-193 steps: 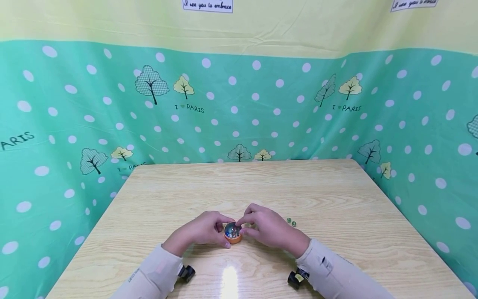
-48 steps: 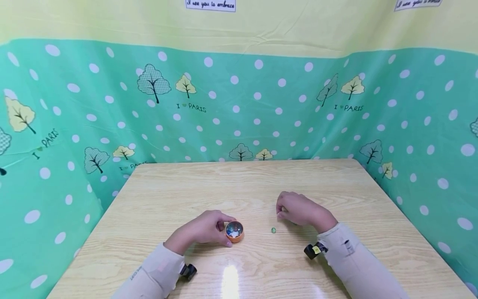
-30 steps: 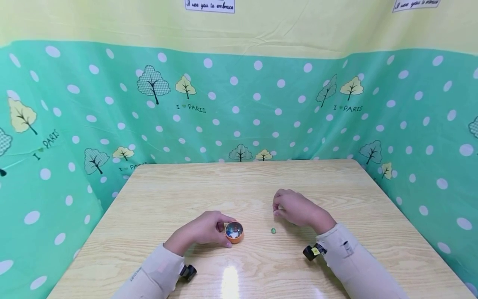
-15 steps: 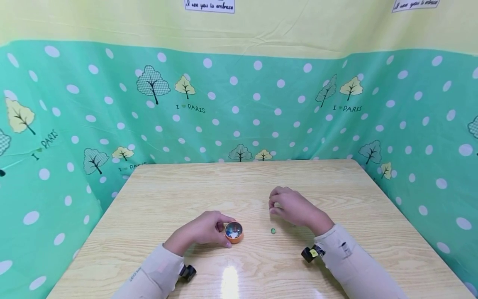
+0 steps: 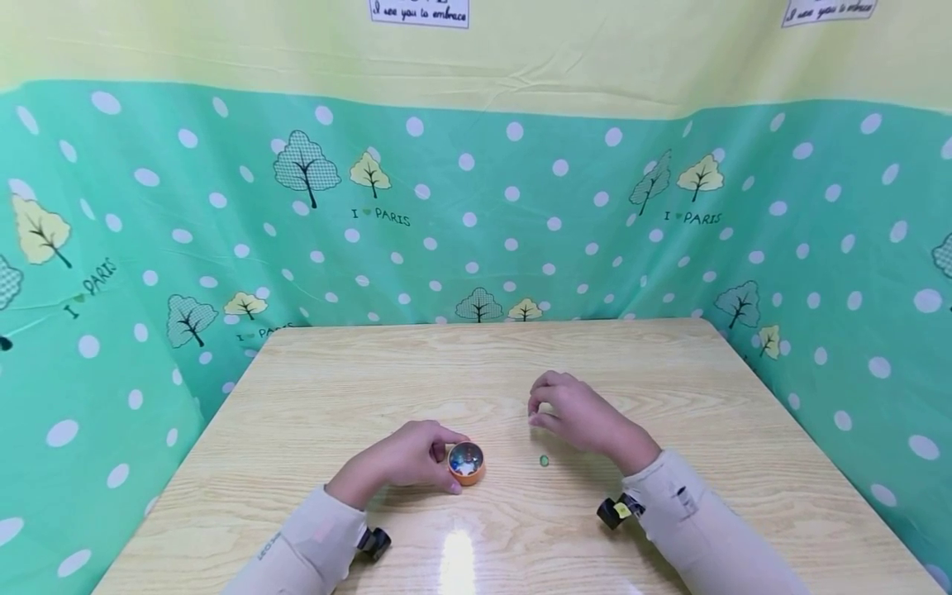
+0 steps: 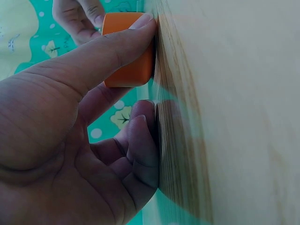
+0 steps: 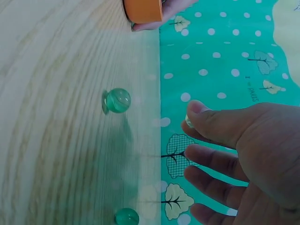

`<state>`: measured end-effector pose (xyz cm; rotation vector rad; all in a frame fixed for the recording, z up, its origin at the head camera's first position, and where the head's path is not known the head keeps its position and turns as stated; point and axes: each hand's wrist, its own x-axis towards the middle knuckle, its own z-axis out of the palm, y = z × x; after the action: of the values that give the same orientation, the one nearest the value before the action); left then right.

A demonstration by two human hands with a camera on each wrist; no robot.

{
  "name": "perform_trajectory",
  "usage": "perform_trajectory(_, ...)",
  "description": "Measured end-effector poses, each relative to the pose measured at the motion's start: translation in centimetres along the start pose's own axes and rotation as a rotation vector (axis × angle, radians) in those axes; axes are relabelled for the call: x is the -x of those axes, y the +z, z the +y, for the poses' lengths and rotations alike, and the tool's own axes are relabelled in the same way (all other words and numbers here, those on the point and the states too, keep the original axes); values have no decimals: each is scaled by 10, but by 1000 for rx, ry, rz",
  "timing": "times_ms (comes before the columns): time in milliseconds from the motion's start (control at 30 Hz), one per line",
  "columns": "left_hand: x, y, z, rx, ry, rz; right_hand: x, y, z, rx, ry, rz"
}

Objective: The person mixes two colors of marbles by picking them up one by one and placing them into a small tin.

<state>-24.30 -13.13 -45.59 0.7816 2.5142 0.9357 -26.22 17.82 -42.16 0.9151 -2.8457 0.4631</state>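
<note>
In the head view, my left hand (image 5: pixel 409 456) grips a small round orange container (image 5: pixel 466 478) between thumb and index finger on the table; coloured marbles show inside. The left wrist view shows the thumb (image 6: pixel 126 47) across the orange wall (image 6: pixel 129 75). My right hand (image 5: pixel 583 417) is raised off the table, right of the container. In the right wrist view its thumb and index finger pinch a small glassy marble (image 7: pixel 188 121), other fingers loosely bent. A green marble (image 7: pixel 118 100) lies on the tabletop, and another (image 7: pixel 127 216) at the lower edge; only one (image 5: pixel 545 460) shows in the head view.
The light wood table (image 5: pixel 357 364) extends beyond both hands, with a green and yellow printed curtain (image 5: pixel 513 215) behind it and at both sides. Small black devices (image 5: pixel 375 543) are strapped at both wrists.
My right hand was at the container 6.4 seconds ago, then stood farther right. Over the last second or so it has shifted left, slightly lifted. The left hand keeps its grip on the container.
</note>
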Motion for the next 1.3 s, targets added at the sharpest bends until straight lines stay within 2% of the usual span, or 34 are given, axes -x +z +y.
perform_trajectory(167,1,0,1,6,-13,-3,1,3,-2,-25,19,-1)
perform_trajectory(400,1,0,2,9,-11,-7,1,3,-8,-28,-8,-3)
perform_trajectory(800,1,-1,1,5,-4,-7,0,4,-16,-43,8,-1)
perform_trajectory(1300,1,-1,1,7,4,-6,0,7,-24,-50,-22,19)
